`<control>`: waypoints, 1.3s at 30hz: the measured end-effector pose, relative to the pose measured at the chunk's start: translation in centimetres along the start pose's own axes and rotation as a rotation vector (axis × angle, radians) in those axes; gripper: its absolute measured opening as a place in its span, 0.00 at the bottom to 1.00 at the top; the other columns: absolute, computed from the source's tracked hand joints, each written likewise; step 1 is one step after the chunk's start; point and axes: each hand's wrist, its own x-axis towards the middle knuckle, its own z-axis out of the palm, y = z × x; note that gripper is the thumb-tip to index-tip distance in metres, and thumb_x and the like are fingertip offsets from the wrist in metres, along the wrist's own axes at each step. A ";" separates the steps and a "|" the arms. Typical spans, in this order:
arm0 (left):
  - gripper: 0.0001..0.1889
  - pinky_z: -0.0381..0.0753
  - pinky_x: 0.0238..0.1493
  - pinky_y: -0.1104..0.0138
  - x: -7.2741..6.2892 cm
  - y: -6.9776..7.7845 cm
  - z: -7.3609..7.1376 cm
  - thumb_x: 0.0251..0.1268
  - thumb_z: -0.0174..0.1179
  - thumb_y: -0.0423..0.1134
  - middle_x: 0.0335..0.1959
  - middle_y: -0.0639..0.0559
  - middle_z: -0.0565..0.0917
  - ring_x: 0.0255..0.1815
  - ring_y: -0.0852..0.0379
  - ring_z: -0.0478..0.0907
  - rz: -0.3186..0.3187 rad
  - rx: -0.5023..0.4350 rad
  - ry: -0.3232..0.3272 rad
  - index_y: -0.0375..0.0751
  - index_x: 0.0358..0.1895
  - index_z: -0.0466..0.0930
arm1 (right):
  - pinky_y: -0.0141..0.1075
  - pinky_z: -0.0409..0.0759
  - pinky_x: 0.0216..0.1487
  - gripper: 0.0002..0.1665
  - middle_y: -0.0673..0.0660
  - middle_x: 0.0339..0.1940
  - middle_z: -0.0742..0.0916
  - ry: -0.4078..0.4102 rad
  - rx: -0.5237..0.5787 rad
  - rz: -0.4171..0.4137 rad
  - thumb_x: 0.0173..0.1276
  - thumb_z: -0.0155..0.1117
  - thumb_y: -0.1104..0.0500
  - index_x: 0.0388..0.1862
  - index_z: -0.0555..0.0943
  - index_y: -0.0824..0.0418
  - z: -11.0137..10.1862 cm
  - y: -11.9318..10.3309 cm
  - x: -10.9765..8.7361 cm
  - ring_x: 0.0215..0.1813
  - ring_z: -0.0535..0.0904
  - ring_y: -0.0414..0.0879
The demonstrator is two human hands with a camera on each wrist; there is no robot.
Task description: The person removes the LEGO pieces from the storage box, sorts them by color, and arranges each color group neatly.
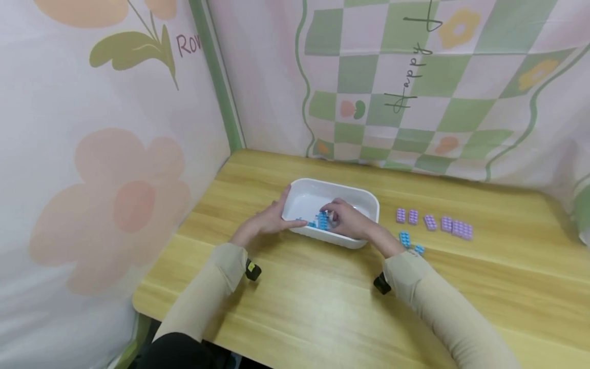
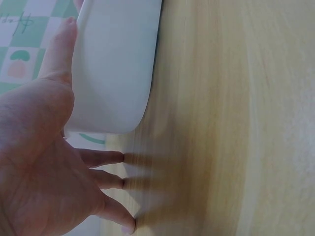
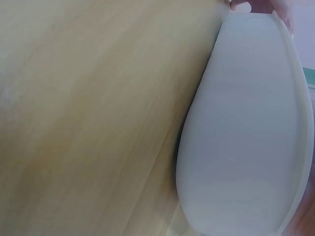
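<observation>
A white plastic bin (image 1: 364,196) stands on the table with blue toy building bricks inside, near its front left. My left hand (image 1: 269,218) is at the bin's left end, its thumb along the front rim. In the left wrist view, the left hand (image 2: 49,162) has its fingers spread, fingertips down by the table, thumb against the bin's wall (image 2: 115,64). My right hand (image 1: 348,219) reaches into the bin and pinches a blue brick (image 1: 322,221) with curled fingers. In the right wrist view the bin's outer wall (image 3: 241,128) hides most of that hand.
Right of the bin, several purple bricks (image 1: 430,222) lie in a row on the wooden table (image 1: 322,297). Two blue bricks (image 1: 404,239) lie nearer, close to my right forearm. A patterned curtain (image 1: 359,128) hangs behind and to the left of the table.
</observation>
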 end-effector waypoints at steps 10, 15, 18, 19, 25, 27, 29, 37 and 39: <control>0.66 0.63 0.84 0.30 -0.1 -0.2 0.2 0.72 0.71 0.61 0.87 0.26 0.59 0.88 0.25 0.59 0.015 -0.028 0.001 0.59 0.92 0.22 | 0.61 0.85 0.68 0.38 0.72 0.63 0.88 0.003 0.052 0.155 0.68 0.80 0.56 0.70 0.79 0.74 -1.2 -2.6 -0.6 0.63 0.86 0.67; 0.65 0.63 0.83 0.29 -0.1 -0.2 0.2 0.73 0.70 0.61 0.86 0.26 0.60 0.87 0.24 0.59 0.016 -0.039 -0.005 0.60 0.91 0.21 | 0.56 0.89 0.62 0.40 0.70 0.60 0.89 0.050 0.057 0.167 0.68 0.81 0.50 0.70 0.78 0.72 -1.3 -2.6 -0.8 0.60 0.87 0.64; 0.65 0.63 0.84 0.28 -0.2 -0.1 0.3 0.73 0.70 0.60 0.86 0.26 0.61 0.87 0.24 0.58 0.023 -0.048 -0.005 0.60 0.91 0.21 | 0.55 0.89 0.58 0.40 0.69 0.58 0.88 0.092 0.074 0.164 0.67 0.81 0.51 0.70 0.78 0.72 -1.4 -2.8 -0.9 0.57 0.87 0.62; 0.65 0.62 0.84 0.28 -0.2 -0.2 0.3 0.73 0.70 0.61 0.86 0.25 0.61 0.87 0.23 0.58 0.026 -0.050 -0.004 0.60 0.91 0.21 | 0.56 0.89 0.57 0.40 0.70 0.58 0.88 0.113 0.081 0.154 0.68 0.81 0.52 0.70 0.78 0.73 -1.4 -2.9 -0.9 0.57 0.86 0.63; 0.68 0.63 0.83 0.28 -0.4 -0.4 0.5 0.69 0.69 0.69 0.87 0.25 0.59 0.87 0.24 0.59 0.007 -0.032 -0.008 0.60 0.91 0.20 | 0.53 0.91 0.55 0.37 0.70 0.57 0.88 0.255 0.098 0.117 0.69 0.81 0.58 0.70 0.79 0.74 -1.4 -3.5 -1.3 0.54 0.87 0.62; 0.68 0.62 0.83 0.27 -0.5 -0.4 0.5 0.70 0.69 0.69 0.87 0.25 0.59 0.88 0.23 0.57 0.002 -0.032 -0.011 0.60 0.91 0.20 | 0.51 0.91 0.52 0.36 0.70 0.57 0.89 0.299 0.089 0.094 0.67 0.82 0.60 0.70 0.80 0.74 -1.6 -3.8 -1.7 0.53 0.87 0.61; 0.67 0.61 0.83 0.26 -0.4 -0.4 0.4 0.72 0.70 0.65 0.86 0.26 0.61 0.88 0.23 0.57 0.014 -0.052 -0.009 0.61 0.91 0.20 | 0.51 0.91 0.51 0.36 0.70 0.58 0.89 0.335 0.087 0.062 0.66 0.83 0.62 0.69 0.81 0.74 -2.1 -4.1 -2.2 0.52 0.87 0.62; 0.66 0.60 0.84 0.27 -0.1 -0.3 0.0 0.72 0.71 0.61 0.85 0.25 0.61 0.86 0.25 0.61 0.034 -0.048 0.003 0.58 0.91 0.21 | 0.45 0.89 0.53 0.39 0.68 0.64 0.88 0.359 0.064 0.048 0.62 0.85 0.65 0.71 0.80 0.71 -4.1 -5.1 -5.5 0.54 0.86 0.60; 0.66 0.58 0.84 0.25 -0.1 -0.3 0.0 0.72 0.70 0.62 0.87 0.26 0.58 0.88 0.25 0.57 0.026 -0.042 -0.001 0.60 0.91 0.20 | 0.45 0.88 0.55 0.40 0.67 0.65 0.88 0.354 0.048 0.070 0.62 0.85 0.64 0.72 0.80 0.70 -4.5 -5.1 -6.5 0.55 0.85 0.59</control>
